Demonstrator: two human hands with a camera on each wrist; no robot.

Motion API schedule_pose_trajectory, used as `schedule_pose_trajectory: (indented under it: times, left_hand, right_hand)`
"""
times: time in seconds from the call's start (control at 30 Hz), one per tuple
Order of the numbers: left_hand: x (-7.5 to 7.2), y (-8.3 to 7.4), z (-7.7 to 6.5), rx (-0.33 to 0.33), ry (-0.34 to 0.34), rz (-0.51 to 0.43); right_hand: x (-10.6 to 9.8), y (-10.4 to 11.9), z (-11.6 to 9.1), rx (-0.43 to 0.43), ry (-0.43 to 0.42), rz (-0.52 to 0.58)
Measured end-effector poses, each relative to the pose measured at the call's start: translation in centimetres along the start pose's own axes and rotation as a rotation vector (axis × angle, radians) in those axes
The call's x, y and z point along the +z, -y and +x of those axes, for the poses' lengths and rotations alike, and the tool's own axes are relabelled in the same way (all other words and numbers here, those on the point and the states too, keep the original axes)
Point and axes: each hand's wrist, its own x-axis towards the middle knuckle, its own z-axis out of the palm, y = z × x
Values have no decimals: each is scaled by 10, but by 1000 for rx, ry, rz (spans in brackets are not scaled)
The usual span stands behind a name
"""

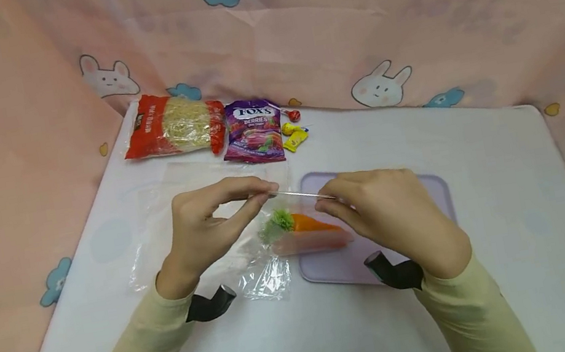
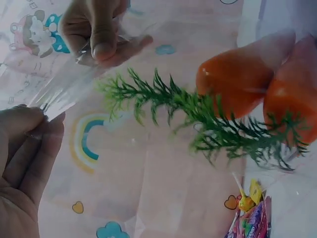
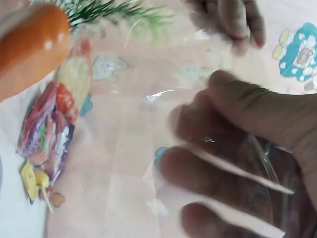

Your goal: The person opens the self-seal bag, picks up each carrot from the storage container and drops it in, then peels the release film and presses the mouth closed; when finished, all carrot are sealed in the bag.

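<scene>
Both hands stretch the rim of a clear plastic bag (image 1: 298, 193) above the table. My left hand (image 1: 213, 218) pinches one end between thumb and fingers. At the other end, my right hand (image 1: 391, 207) pinches the rim, with plastic lying across its fingers (image 3: 198, 171) in the right wrist view. Below the hands are orange carrots (image 2: 237, 77) with a green leafy sprig (image 2: 198, 111), seen through the plastic. One carrot looks pale and pinkish through it in the head view. A lavender tray (image 1: 439, 190) lies beneath, partly covered by the right hand.
Flat clear bags (image 1: 153, 241) lie on the white table (image 1: 513, 212) at the left. Along its back stand a red noodle pack (image 1: 184, 124), a purple candy bag (image 1: 255, 131), and small yellow candies (image 1: 295, 139) with a red lollipop (image 1: 293, 115). Pink patterned cloth (image 1: 316, 39) hangs around.
</scene>
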Motion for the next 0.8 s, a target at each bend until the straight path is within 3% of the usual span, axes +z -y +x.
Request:
schedule_pose_trajectory:
  times: [0.07, 0.17, 0.27, 0.33, 0.43, 0.57, 0.7, 0.8]
  left_hand:
    - [-1, -1, 1, -22, 6, -62]
    - [-3, -1, 0, -121, 64, -209]
    - [-3, 0, -1, -240, 163, -255]
    - [-1, -1, -1, -285, 206, -233]
    - [0, -7, 1, -288, 160, -193]
    - [-2, -15, 2, -226, 68, -188]
    - [-6, -19, 1, -155, 58, -195]
    - [-11, -20, -1, -196, 34, -246]
  right_hand:
    - [2, 0, -1, -18, -39, 8]
    - [4, -1, -2, -60, -88, 40]
    - [4, 0, -2, -116, -101, 107]
    - [3, -1, -3, -140, -85, 138]
    - [-2, -4, -8, -134, -71, 167]
    - [-9, -12, -15, -128, -115, 169]
    - [-11, -15, -18, -156, -126, 227]
    - [-9, -19, -19, -145, -94, 341]
